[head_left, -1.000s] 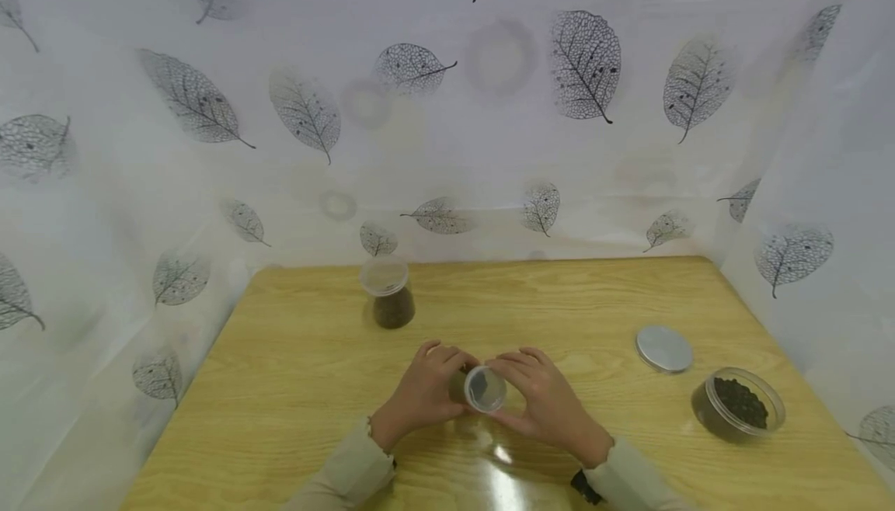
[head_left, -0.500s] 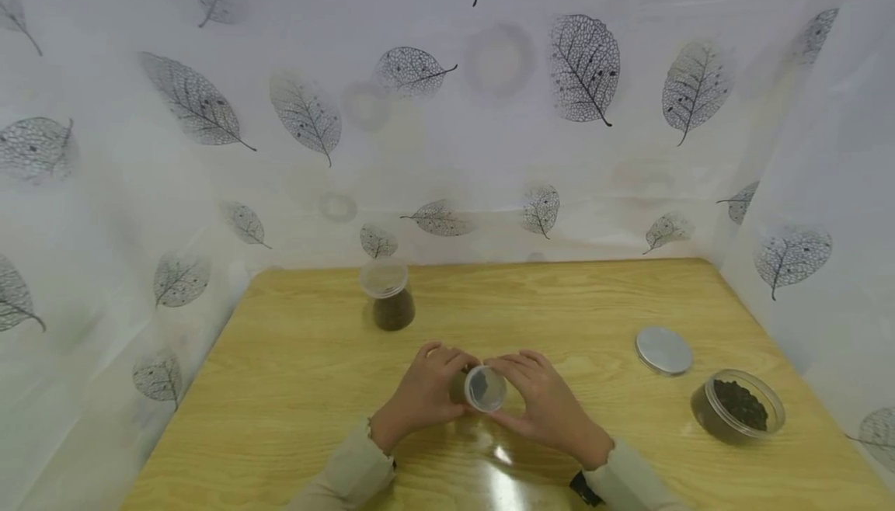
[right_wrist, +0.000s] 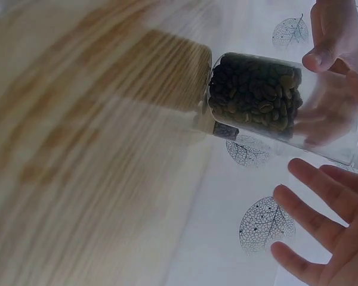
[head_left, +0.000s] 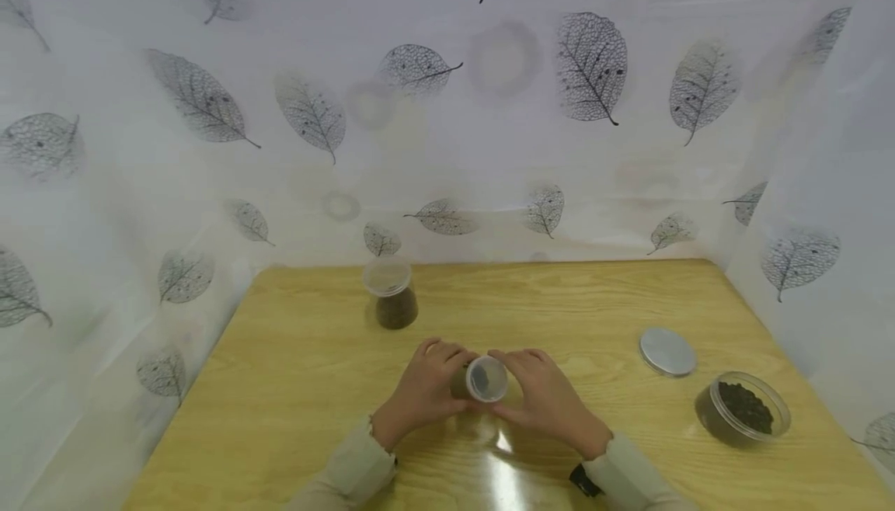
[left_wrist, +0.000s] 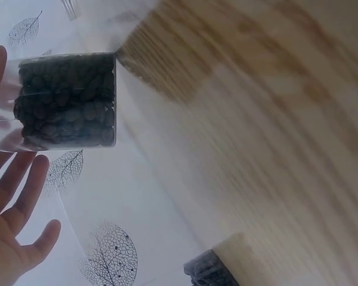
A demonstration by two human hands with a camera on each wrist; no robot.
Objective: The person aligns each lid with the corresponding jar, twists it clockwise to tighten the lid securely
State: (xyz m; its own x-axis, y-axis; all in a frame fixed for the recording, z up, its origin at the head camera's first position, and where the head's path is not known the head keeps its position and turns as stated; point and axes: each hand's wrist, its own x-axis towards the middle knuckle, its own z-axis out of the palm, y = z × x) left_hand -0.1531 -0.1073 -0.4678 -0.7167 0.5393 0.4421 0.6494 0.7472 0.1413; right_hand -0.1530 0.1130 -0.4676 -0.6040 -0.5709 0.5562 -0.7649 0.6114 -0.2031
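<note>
A clear jar (head_left: 487, 379), about half full of dark beans (left_wrist: 68, 98), stands upright on the table between both hands. My left hand (head_left: 426, 387) holds its upper part from the left, with thumb and forefinger around it. From the right, my right hand (head_left: 545, 396) pinches around the rim with thumb and forefinger. Its other fingers (right_wrist: 316, 208) spread away from the wall in the right wrist view. Whether a clear cover sits on the rim, I cannot tell.
Farther back on the wooden table (head_left: 308, 387) stands another clear jar (head_left: 396, 307) with dark contents. A round silver lid (head_left: 667, 352) lies at the right, near a clear tub (head_left: 743, 410) of dark beans. Leaf-patterned sheets (head_left: 447, 130) enclose the back and sides.
The held jar's rim shifts slightly up in the head view, and my right hand shifts slightly with it. Both hands stay around the jar; the other containers keep their places.
</note>
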